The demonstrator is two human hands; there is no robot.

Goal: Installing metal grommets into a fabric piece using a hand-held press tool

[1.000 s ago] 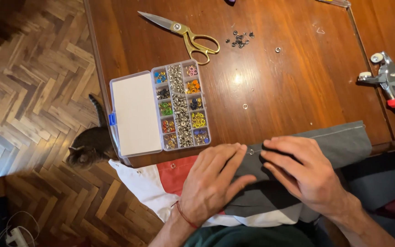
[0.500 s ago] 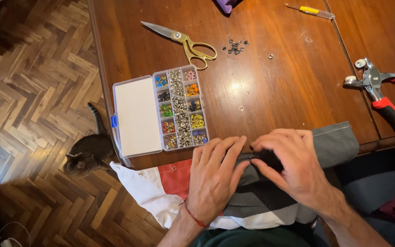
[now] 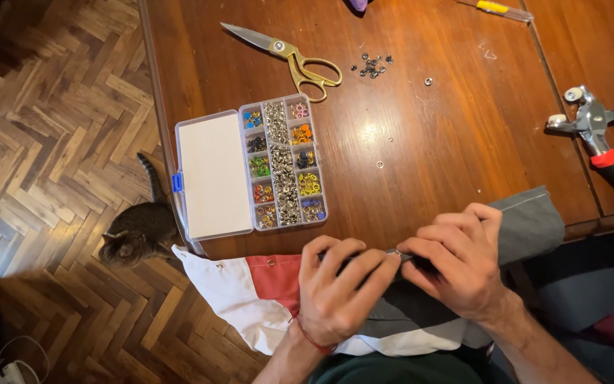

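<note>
Both hands meet at the near edge of the wooden table (image 3: 428, 128). Left hand (image 3: 335, 288) and right hand (image 3: 460, 263) are close together, fingertips almost touching, each pinching the folded edge of a grey cloth (image 3: 534, 220). Between the two sets of fingertips a small metal eyelet (image 3: 398, 252) sits on the fabric. Whether the eyelet is gripped or only lying on the fold cannot be told. A red thread band circles the left wrist.

Grey fabric runs out to the right of the right hand, over the table edge. Below and left of the left hand the same piece shows a red panel (image 3: 271, 274) and a white panel (image 3: 214, 291), hanging off the table toward the floor.

Just beyond the left hand lies an open clear plastic organiser box (image 3: 250, 167), its lid flat to the left, its compartments filled with coloured and silver eyelets. Farther out are gold-handled scissors (image 3: 293, 57), a small heap of dark eyelets (image 3: 372, 65) and a few loose ones. Far right of the right hand rest red-handled eyelet pliers (image 3: 602, 153).

Left of the hands, a tabby cat (image 3: 136, 231) sits on the herringbone wood floor (image 3: 44, 142) beside the table.
</note>
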